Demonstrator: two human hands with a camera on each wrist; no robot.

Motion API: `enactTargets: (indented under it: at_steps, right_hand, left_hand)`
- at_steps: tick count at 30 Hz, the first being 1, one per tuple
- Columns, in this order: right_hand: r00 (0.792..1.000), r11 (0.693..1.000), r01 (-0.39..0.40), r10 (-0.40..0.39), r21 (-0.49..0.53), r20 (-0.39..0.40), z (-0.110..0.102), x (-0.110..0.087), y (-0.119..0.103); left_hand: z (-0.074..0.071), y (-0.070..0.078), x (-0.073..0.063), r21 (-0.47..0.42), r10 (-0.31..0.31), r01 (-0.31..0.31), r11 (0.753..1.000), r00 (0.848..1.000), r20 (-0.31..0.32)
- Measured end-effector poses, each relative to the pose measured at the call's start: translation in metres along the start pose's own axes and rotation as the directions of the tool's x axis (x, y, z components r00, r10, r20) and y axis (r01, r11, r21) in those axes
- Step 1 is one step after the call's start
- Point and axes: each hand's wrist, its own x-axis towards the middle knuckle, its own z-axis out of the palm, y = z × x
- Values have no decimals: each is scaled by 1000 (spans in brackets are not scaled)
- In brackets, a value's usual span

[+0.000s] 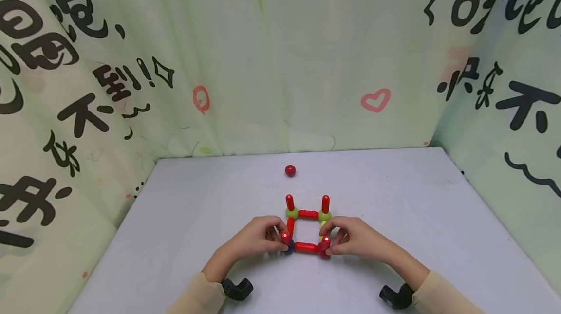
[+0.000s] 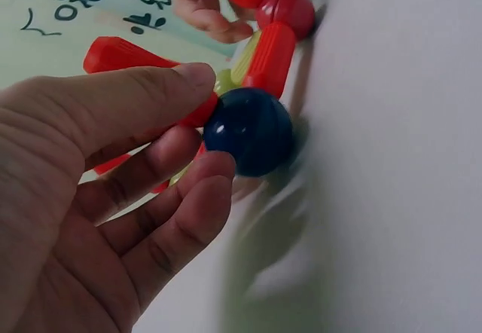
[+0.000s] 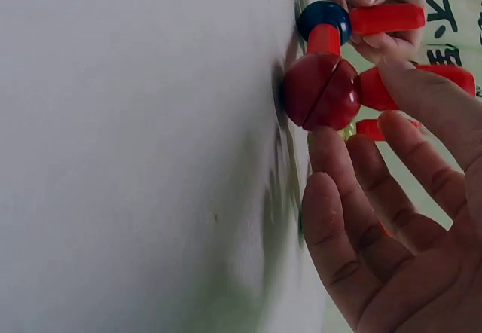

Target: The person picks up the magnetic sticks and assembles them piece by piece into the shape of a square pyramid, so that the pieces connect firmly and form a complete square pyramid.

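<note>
A square of toy rods and balls stands on the table, with a short red rod upright at each corner. My left hand (image 1: 265,234) pinches the upright red rod (image 1: 285,237) at the front left, its fingertips right at the blue ball (image 2: 248,132) below. At the front right, my right hand (image 1: 354,237) pinches another upright red rod (image 3: 380,90), its fingers beside the red ball (image 3: 321,92). A lying red rod (image 1: 305,248) joins these two balls. Yellow-green balls (image 1: 291,213) form the back corners, and a yellow-green rod (image 1: 323,225) runs along the right side, partly hidden.
A loose red ball (image 1: 290,171) lies behind the frame, near the back of the white table (image 1: 210,187). Printed curtains (image 1: 280,61) hang behind the table and on both sides. Black wrist cameras (image 1: 237,289) are on both forearms.
</note>
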Motion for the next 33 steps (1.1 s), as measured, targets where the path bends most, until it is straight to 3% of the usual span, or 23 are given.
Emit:
enactTargets:
  at_steps: [7, 13, 16, 21, 29, 33]
  right_hand:
    - [999, 999, 3, -5, -41, -41, 1, 2, 0]
    - [995, 998, -45, 42, -37, -88, 2, 4, 0]
    - [988, 996, -68, 59, -62, -142, 4, 8, 1]
    - [972, 989, -53, 20, -134, -236, 10, 16, 0]
    - [955, 976, -78, 15, -203, -295, 20, 23, -3]
    - [947, 971, -102, 28, -215, -319, 24, 28, -5]
  left_hand:
    - [5, 3, 4, -12, -31, 31, 999, 1000, -3]
    - [9, 3, 10, -45, -41, 40, 998, 999, -13]
    - [12, 4, 14, -31, -59, 58, 998, 997, -47]
    - [18, 8, 22, -7, -100, 100, 995, 986, -134]
    - [24, 12, 27, 197, -41, 93, 976, 966, -255]
    - [24, 13, 27, 245, -34, 106, 964, 959, -281]
